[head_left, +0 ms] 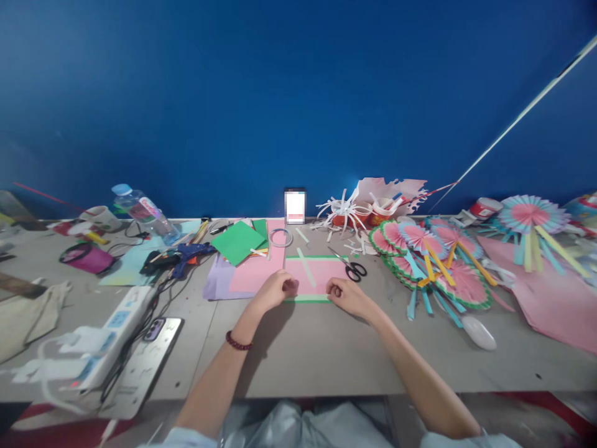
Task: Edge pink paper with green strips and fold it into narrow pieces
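The left hand and the right hand sit at the near corners of a pink sheet on the desk, which lies straight ahead at twelve o'clock; both have their fingers curled inward — whether either one pinches the paper, I cannot tell; green bands run along the sheet's far and near edges, and a pale strip lies aslant across it; black-handled scissors rest at one o'clock from the right hand; reckoned from the sheet, a tape ring is at eleven, green paper at ten, a phone at eight — and a pile of pleated paper fans, pink with blue or green edges, toward three.
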A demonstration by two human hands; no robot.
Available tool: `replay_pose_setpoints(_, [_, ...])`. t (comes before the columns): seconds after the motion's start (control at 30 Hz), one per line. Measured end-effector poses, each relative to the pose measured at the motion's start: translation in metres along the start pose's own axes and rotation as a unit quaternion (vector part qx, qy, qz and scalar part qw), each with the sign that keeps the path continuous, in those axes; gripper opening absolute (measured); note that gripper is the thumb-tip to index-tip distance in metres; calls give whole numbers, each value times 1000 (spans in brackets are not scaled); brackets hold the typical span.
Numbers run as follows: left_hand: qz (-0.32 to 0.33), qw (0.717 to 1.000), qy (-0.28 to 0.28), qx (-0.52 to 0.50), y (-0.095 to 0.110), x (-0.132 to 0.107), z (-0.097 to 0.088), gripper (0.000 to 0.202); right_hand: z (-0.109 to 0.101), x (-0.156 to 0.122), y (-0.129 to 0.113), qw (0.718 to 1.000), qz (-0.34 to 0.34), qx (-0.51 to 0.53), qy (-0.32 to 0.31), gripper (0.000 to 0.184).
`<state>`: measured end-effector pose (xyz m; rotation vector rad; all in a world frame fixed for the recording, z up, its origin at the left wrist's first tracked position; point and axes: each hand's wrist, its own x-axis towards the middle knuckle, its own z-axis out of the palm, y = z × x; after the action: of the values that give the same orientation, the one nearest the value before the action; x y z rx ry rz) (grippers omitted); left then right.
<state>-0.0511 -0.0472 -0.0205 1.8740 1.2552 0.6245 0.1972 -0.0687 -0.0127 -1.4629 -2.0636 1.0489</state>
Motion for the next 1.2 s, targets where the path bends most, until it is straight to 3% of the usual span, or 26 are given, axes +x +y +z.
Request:
replay_pose_setpoints(0.7, [57,998,-19,22,2,-9,-1,11,-6,-2,5,999,-23,-21,-13,16])
replay_pose_setpoints(1.2, [48,998,-23,34,6,-10,-2,12,-4,-3,7,999,-32,-38,-15,23])
